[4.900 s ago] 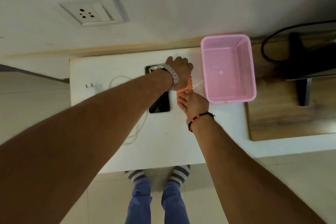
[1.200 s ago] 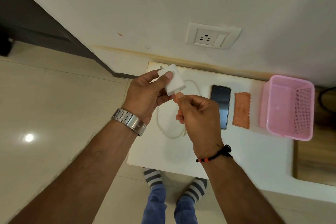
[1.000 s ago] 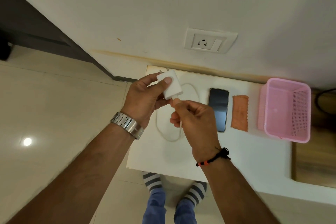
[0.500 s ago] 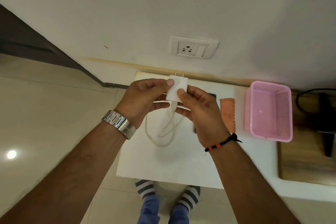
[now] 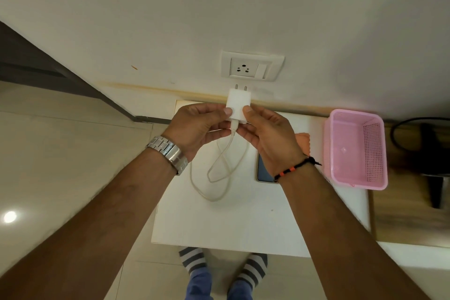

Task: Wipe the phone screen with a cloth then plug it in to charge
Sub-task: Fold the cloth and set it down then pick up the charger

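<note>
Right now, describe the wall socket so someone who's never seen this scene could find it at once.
Start at the white table pushed against the pale wall. Just above its far edge, a white rectangular plate is set into that wall: the wall socket, with three dark round holes and a switch to their right. It is the only fitting on the wall, directly beyond the prongs of the white charger held in both hands.

The charger (image 5: 238,105) is white, its cable (image 5: 220,168) off-white, looping over a white bench (image 5: 243,226). The cloth (image 5: 303,140) is orange, the basket (image 5: 355,148) pink with perforated walls. The phone (image 5: 264,173) shows a dark screen. White socket (image 5: 252,68) on a cream wall (image 5: 219,7). Socks (image 5: 194,260) are striped grey and white, trousers (image 5: 198,285) blue.
</note>
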The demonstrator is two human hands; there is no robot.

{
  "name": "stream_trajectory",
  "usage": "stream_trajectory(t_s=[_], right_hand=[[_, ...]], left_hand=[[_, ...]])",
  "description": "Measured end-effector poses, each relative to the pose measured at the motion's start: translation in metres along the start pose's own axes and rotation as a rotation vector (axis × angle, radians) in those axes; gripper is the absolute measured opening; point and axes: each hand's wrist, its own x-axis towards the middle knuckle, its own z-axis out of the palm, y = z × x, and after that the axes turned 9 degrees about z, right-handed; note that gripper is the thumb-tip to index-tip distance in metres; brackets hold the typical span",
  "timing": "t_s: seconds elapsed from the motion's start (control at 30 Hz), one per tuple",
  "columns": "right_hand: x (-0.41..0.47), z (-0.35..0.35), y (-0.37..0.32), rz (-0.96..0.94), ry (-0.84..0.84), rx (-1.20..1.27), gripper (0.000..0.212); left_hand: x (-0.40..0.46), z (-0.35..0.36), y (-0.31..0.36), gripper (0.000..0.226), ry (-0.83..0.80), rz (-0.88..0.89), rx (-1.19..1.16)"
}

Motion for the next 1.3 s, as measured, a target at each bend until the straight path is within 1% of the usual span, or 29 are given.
stream_trajectory(t_s=[0.33,0.53,0.67,0.93,1.03,1.1,1.13,1.17,1.27,1.3], right_hand=[[0.026,0.002,-0.015,-0.016,0.047,-0.006,0.027],[0.031,0.002,-0.018,-0.013,0.098,-0.029,0.028],[0.032,0.006,-0.023,-0.018,0.103,-0.029,0.028],[0.038,0.015,-0.027,-0.056,0.191,-0.006,0.026],[0.045,0.02,-0.035,-0.053,0.245,-0.028,0.02],[0.05,0.022,-0.039,-0.05,0.241,-0.03,0.009],[0.051,0.022,-0.038,-0.057,0.236,-0.035,0.007],[0.051,0.02,-0.036,-0.07,0.231,-0.044,0.008],[0.049,0.012,-0.03,-0.098,0.175,-0.078,0.023],[0.047,0.009,-0.028,-0.09,0.159,-0.106,0.026]], left_hand=[[0.021,0.013,0.007,0.037,0.044,0.029,-0.018],[0.025,0.017,0.008,0.03,0.056,0.028,-0.014],[0.028,0.016,0.009,0.032,0.062,0.033,-0.025],[0.037,0.019,0.01,0.029,0.073,0.062,-0.04],[0.044,0.023,0.014,0.027,0.093,0.08,-0.036],[0.049,0.024,0.014,0.028,0.099,0.089,-0.039],[0.051,0.024,0.013,0.03,0.104,0.095,-0.035],[0.051,0.024,0.011,0.031,0.103,0.102,-0.027],[0.047,0.019,0.006,0.034,0.053,0.085,-0.015],[0.044,0.016,0.005,0.039,0.048,0.067,-0.012]])
